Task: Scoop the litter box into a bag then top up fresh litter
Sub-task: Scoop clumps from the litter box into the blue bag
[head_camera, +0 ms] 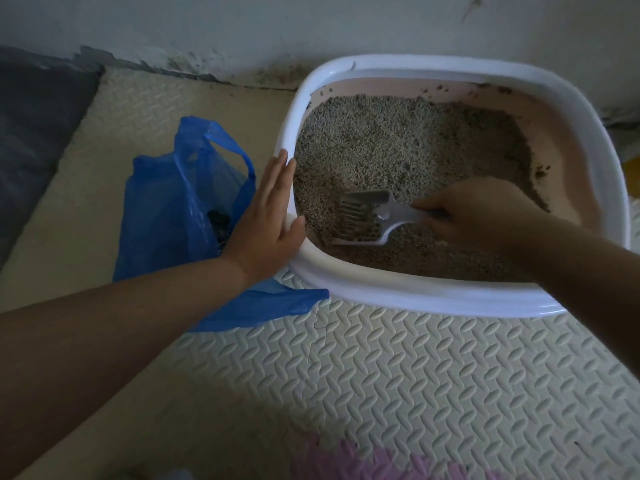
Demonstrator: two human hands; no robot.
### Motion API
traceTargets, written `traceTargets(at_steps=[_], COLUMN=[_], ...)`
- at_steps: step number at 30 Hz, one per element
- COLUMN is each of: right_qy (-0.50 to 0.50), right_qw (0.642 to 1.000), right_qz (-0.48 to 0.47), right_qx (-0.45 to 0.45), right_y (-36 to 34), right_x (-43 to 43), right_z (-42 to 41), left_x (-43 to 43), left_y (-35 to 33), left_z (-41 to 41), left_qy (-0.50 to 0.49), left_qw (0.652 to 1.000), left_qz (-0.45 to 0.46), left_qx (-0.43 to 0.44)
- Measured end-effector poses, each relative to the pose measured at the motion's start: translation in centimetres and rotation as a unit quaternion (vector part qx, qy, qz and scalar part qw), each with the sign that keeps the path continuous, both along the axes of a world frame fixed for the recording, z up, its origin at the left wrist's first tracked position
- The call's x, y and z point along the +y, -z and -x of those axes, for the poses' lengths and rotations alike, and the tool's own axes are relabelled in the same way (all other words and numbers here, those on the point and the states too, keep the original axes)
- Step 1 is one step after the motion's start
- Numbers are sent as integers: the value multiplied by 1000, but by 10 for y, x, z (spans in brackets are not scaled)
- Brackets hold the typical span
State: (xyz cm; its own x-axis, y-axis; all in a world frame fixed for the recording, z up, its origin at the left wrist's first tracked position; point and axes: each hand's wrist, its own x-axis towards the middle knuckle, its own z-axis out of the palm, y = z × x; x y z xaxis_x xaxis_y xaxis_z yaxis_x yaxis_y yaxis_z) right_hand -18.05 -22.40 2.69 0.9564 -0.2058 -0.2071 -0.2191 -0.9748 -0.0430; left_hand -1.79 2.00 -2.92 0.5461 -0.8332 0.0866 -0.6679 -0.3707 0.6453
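White plastic rims the box (415, 299), pink on its inner walls, sitting on a cream foam mat (415, 375) hard against the wall (242, 29). Grey litter (398, 143) fills most of it, heaped toward the far left and thinner along the right wall, where some is smeared on the pink. The right hand (474, 213) reaches in from the near right, fingers curled round the handle of a pale grey scoop (363, 216). The slotted end of the scoop lies in the litter near the box's left wall. The left hand (270, 216) is flat, fingers straight and together, pressed against the box's left rim with the thumb hooked over the edge. Just beside that hand, on the mat, a blue bag (173, 202) stands open with dark clumps (220, 226) showing inside. One corner of the bag lies by the box's near-left corner. A pink tile (363, 459) shows at the near edge, and something dark grey (34, 133) lies far left.
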Motion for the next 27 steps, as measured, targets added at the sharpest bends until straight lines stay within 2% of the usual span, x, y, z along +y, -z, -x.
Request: traceTargets(at_steps=[5,9,13,19,27], right_qy=[-5,16,38,126,151], right_qw=[998,998,990,965,966], right_qz=[-34,-57,-131,-222,-173], right_qx=[-58,-31,-44,-56,-117], right_y=[32,54,70,63,32], right_x=[9,-7,-7,-13,-25], right_z=[-34,-48,-42,-21,24], left_x=[0,0,1,1,2], left_y=[1,1,0,-3,-3], left_z=[-2,-4,-5,-3,-3], left_qy=[7,10,14,12,11], left_qw=[1000,1000,999,999,998], left_qz=[3,-5,-19,-33,-55], left_qx=[-7,-14,-23,-28,-41])
